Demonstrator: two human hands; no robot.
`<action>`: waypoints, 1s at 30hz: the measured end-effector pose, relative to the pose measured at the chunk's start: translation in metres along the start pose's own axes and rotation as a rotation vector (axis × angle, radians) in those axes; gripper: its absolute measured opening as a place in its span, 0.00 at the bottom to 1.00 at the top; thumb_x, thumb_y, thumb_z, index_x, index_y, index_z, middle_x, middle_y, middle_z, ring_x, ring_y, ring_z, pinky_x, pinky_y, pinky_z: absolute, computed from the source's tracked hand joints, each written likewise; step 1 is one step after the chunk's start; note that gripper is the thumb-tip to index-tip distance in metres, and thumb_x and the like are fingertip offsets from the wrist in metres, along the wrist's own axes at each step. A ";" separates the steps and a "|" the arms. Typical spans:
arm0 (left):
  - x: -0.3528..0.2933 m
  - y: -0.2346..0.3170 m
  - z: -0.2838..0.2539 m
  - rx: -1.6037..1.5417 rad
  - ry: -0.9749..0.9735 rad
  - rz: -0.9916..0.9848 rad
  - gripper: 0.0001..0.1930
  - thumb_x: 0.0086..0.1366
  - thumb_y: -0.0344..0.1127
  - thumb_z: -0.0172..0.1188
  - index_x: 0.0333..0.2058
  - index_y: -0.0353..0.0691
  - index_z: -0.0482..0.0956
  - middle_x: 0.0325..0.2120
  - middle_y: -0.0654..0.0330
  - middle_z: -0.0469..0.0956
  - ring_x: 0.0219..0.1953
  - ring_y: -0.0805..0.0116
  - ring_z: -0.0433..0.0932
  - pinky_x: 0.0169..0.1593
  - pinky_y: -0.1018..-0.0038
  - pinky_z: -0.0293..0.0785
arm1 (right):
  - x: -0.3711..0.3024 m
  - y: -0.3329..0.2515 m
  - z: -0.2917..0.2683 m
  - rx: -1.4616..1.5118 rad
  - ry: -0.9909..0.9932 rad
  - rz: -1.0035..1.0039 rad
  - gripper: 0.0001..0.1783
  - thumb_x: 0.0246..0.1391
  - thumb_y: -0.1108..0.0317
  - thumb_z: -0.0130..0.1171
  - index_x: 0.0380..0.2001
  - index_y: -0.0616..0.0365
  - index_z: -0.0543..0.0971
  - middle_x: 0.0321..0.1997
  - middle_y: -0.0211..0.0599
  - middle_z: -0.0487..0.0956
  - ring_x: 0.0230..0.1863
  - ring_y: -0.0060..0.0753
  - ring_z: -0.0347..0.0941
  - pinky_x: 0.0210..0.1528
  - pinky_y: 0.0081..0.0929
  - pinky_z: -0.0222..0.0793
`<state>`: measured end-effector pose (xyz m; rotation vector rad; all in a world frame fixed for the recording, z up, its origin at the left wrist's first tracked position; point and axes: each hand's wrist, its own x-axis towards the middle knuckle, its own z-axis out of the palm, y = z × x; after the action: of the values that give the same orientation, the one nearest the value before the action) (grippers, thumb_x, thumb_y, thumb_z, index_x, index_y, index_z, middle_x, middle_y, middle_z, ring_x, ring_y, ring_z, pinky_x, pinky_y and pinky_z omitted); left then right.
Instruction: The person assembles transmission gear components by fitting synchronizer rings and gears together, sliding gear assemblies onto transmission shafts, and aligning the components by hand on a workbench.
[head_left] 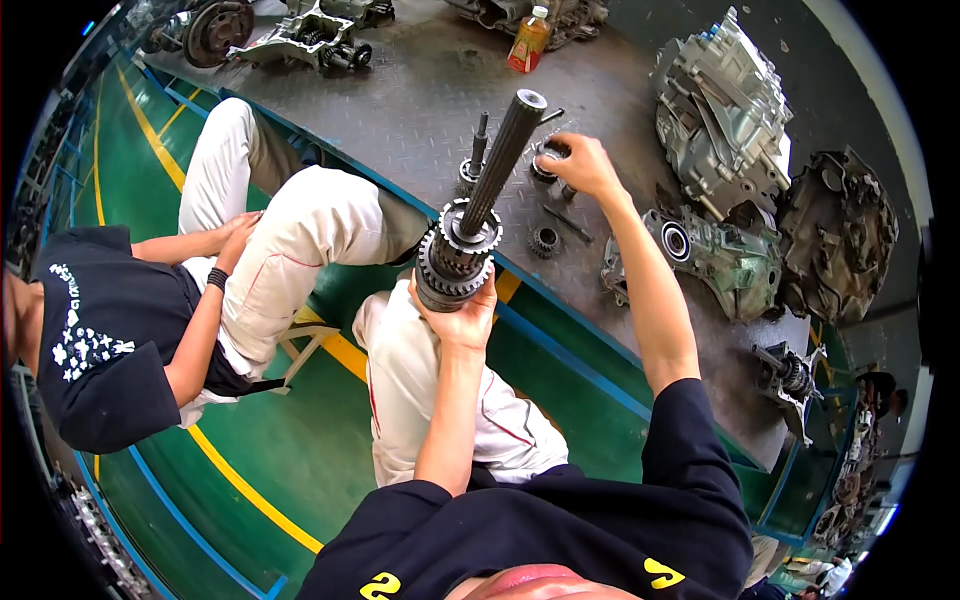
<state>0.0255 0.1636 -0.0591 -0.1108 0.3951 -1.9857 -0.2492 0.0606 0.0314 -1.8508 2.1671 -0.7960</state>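
My left hand (466, 322) is wrapped round the lower end of a transmission shaft (505, 160), which stands tilted up over the table's near edge with toothed gears (456, 262) stacked at its base. Over the table, my right hand (588, 166) has its thumb and fingers curled round a small ring-shaped gear (543, 170). Whether that gear is lifted or rests on the tabletop, I cannot tell. Closer to me lie another small gear (544, 241) and a thin rod (567, 223). Partly behind the shaft stands a thinner shaft (479, 145) with a ring at its foot.
The metal table (400, 110) carries a large gearbox housing (722, 110), a second casing (715, 255), a dark cover (840, 235) and an orange drink bottle (528, 40). At my left sits another person (120, 330), hands together on the lap, knees by the table edge.
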 end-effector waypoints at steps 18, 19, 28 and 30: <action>-0.013 -0.011 0.010 0.054 0.053 -0.012 0.25 0.63 0.57 0.54 0.51 0.48 0.79 0.48 0.58 0.81 0.47 0.54 0.83 0.46 0.52 0.85 | -0.094 -0.191 -0.115 0.949 -0.189 -0.528 0.57 0.33 0.57 0.83 0.63 0.62 0.61 0.57 0.46 0.76 0.57 0.34 0.72 0.64 0.34 0.65; -0.012 -0.011 0.010 0.055 0.039 -0.018 0.25 0.63 0.58 0.54 0.51 0.48 0.79 0.48 0.58 0.82 0.47 0.55 0.83 0.46 0.53 0.85 | -0.098 -0.194 -0.110 0.951 -0.226 -0.488 0.58 0.31 0.64 0.85 0.64 0.62 0.60 0.58 0.47 0.75 0.58 0.35 0.72 0.65 0.34 0.64; -0.002 -0.008 0.008 0.081 0.021 0.016 0.29 0.65 0.62 0.49 0.50 0.44 0.78 0.45 0.57 0.82 0.45 0.60 0.83 0.45 0.60 0.85 | -0.108 -0.163 -0.041 0.815 -0.327 -0.461 0.55 0.34 0.69 0.82 0.64 0.61 0.59 0.61 0.46 0.73 0.63 0.34 0.68 0.68 0.35 0.59; 0.000 -0.006 0.008 0.048 0.058 0.006 0.29 0.65 0.62 0.49 0.50 0.44 0.78 0.46 0.56 0.81 0.45 0.59 0.83 0.45 0.59 0.85 | -0.111 -0.159 -0.033 0.917 -0.311 -0.427 0.56 0.34 0.68 0.83 0.65 0.61 0.59 0.62 0.48 0.72 0.62 0.35 0.68 0.68 0.36 0.59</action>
<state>0.0226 0.1642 -0.0492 -0.0212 0.3845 -1.9942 -0.1045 0.1636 0.1169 -1.7317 0.9387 -1.2029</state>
